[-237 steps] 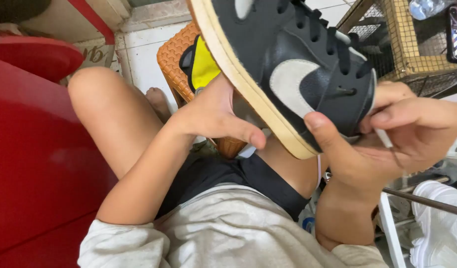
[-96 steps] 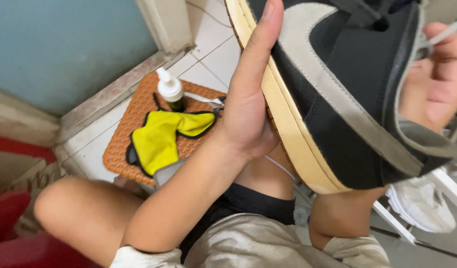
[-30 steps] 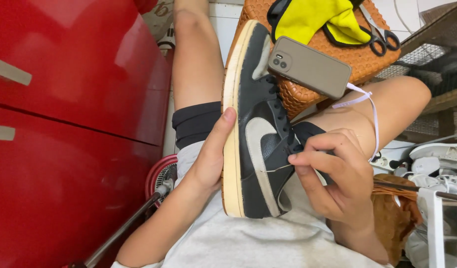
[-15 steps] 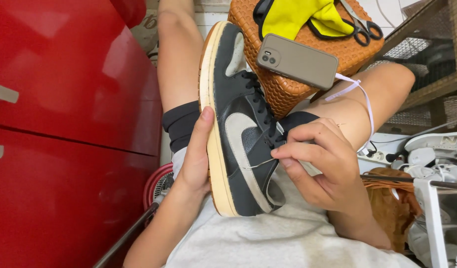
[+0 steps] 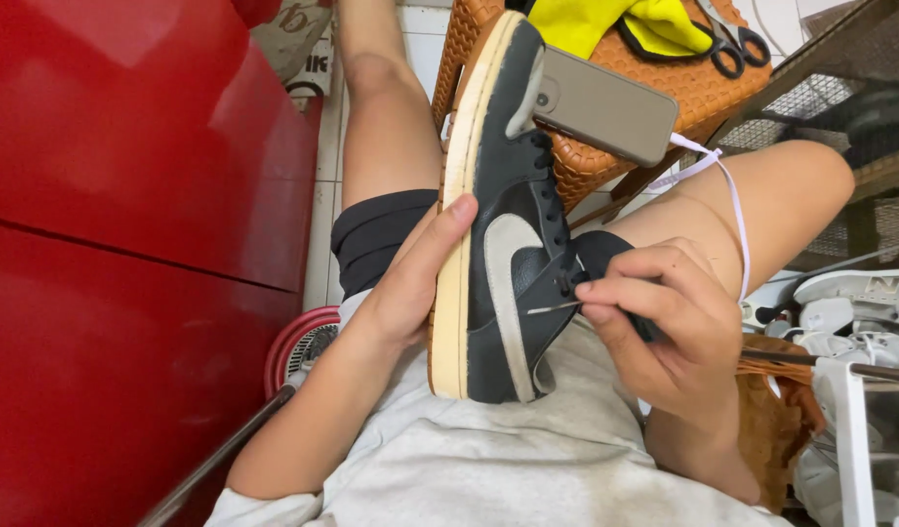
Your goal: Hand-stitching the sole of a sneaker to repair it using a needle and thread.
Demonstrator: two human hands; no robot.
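1. Fingertips [image 5: 594, 289] of the right hand [image 5: 664, 332] are pinched together on the thin end of a white shoelace [image 5: 734, 210], held at the eyelets of a dark navy suede sneaker with a white side stripe and cream rubber sole [image 5: 503, 263].
2. Left hand [image 5: 410, 283] lies flat against the sole, fingers straight and close together, propping the shoe on edge over the lap, toe pointing away.
3. Behind the toe, a grey-green phone [image 5: 605, 107] leans on an orange woven plastic stool [image 5: 683, 83], which carries a yellow cloth [image 5: 615, 20] and black-handled scissors [image 5: 732, 49].
4. I judge the shoe light, stiff along the sole, soft in the upper; sole and heel look the surest grips.
5. Lace is limp and loops over the right knee; which eyelet it meets is hard to tell.
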